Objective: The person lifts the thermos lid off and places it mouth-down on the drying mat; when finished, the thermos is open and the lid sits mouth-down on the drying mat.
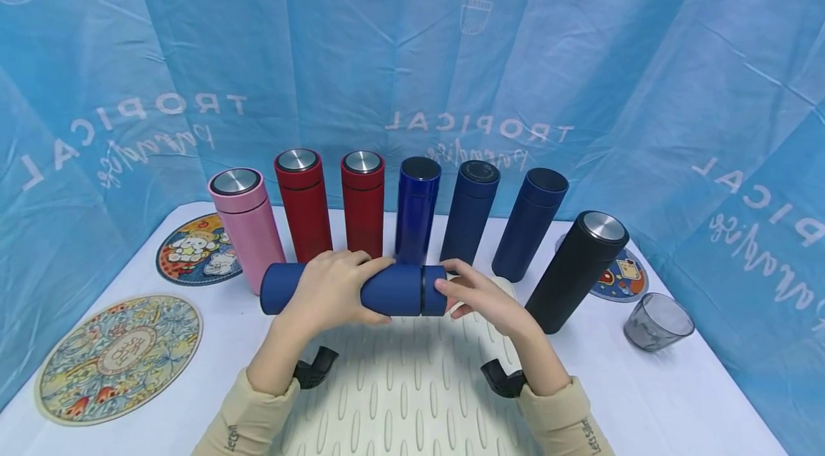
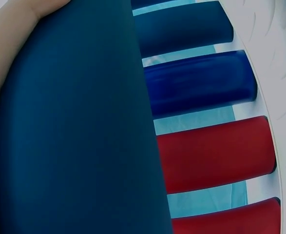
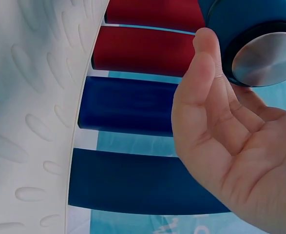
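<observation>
A matte navy thermos flask point(image 1: 393, 290) lies level in front of me above a pale ridged board, its lid point(image 3: 267, 59) to the right. My left hand point(image 1: 335, 285) grips its body from above. At the lid end, my right hand point(image 1: 480, 298) holds the lid with its fingertips; the steel cap end faces the palm in the right wrist view. Behind stand a pink flask point(image 1: 250, 230), two red flasks point(image 1: 303, 205), a glossy blue flask point(image 1: 417, 212), two navy flasks point(image 1: 467, 216) and a black flask point(image 1: 573, 277).
Under the hands is the ridged board point(image 1: 399, 399). Round patterned mats lie left, a floral mat point(image 1: 122, 359) and a cartoon mat point(image 1: 193, 248); another round mat point(image 1: 628, 280) is behind the black flask. A grey glass point(image 1: 657, 323) stands right. Blue curtains point(image 1: 361, 48) surround the table.
</observation>
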`<action>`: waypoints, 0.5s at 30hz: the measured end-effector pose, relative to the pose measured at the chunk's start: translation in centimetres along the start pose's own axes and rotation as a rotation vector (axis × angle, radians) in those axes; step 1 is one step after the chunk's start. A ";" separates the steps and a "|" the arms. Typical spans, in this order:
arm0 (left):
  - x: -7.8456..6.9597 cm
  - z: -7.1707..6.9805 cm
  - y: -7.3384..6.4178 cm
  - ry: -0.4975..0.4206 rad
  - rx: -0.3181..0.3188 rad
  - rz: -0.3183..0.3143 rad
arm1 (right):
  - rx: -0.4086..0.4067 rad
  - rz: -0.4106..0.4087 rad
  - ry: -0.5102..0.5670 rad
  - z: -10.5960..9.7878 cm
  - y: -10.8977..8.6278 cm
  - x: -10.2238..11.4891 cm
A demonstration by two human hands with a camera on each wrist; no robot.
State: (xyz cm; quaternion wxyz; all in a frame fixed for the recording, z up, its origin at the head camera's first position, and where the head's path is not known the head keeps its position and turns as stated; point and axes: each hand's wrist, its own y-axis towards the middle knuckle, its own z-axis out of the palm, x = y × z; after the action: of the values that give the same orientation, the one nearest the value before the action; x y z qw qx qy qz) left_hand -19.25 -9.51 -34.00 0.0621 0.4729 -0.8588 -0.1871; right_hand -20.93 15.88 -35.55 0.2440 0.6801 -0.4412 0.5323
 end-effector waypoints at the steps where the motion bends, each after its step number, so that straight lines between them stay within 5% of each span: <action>1: 0.0 0.0 0.0 -0.003 0.001 -0.002 | 0.003 -0.008 0.006 0.0 0.0 0.0; 15: 0.0 -0.1 0.1 0.000 0.034 -0.031 | 0.014 -0.111 -0.006 0.1 -0.1 -0.2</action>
State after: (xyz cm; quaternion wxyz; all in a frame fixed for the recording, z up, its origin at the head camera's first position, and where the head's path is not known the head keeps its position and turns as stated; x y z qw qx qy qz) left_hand -19.28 -9.46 -33.91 0.0515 0.4873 -0.8542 -0.1736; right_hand -20.79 15.86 -35.73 0.2672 0.7067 -0.3999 0.5189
